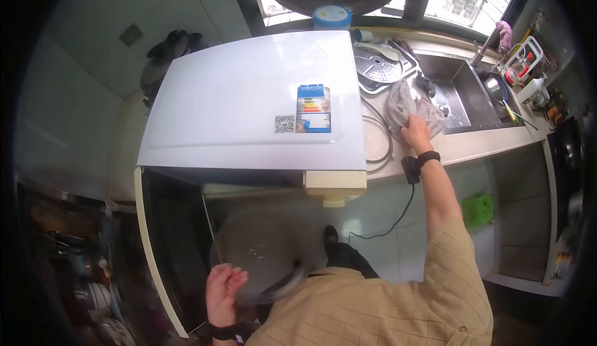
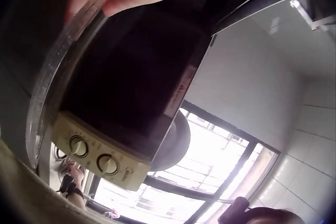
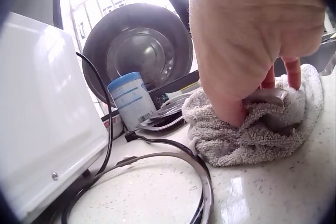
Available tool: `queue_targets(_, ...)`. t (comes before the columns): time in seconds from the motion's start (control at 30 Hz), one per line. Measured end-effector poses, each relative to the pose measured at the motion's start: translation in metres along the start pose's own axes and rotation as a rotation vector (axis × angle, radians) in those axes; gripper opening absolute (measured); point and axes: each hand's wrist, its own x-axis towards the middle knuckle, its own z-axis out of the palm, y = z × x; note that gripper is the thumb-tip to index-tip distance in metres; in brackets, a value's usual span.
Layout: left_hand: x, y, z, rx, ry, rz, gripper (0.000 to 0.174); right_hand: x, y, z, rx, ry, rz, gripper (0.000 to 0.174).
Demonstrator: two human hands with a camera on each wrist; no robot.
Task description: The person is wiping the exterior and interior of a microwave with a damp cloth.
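My left hand grips the edge of a round clear glass turntable plate, which is held in front of the microwave. Seen from the left wrist, the thumb and fingers pinch the thick glass rim. The microwave door stands wide to the left, beside this hand. On the counter to the right of the microwave, my right hand grips a bunched grey towel, its fingertips sunk into the folds.
A black cord loops on the counter between microwave and towel. Behind lie a perforated steel steamer plate and a blue-lidded tub. The sink is farther right. A large wok leans by the window.
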Motion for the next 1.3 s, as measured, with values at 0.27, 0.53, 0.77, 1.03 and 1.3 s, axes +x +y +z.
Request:
queue_targets(0.27,0.017,-0.059,0.043,0.126,-0.449,0.035,0.071,-0.005,0.044,-0.061,1.010,0.329,0.166,0.019)
queue_targets(0.53,0.061,-0.084,0.163,-0.121,-0.227,-0.461,0.015,-0.022,0.117,-0.164,1.713,0.181,-0.070,0.017)
queue_targets(0.77,0.098,-0.112,0.307,-0.238,-0.338,-0.283,0.013,-0.087,0.200,-0.248,1.714,0.198,-0.099,0.043)
queue_targets(1.03,0.169,-0.150,0.409,-0.409,-0.266,-0.198,0.012,-0.170,0.264,-0.259,1.538,0.253,-0.111,0.059)
queue_targets(1.3,0.213,-0.156,0.447,-0.401,-0.129,-0.054,0.014,-0.197,0.270,-0.251,1.555,0.245,0.006,0.062)
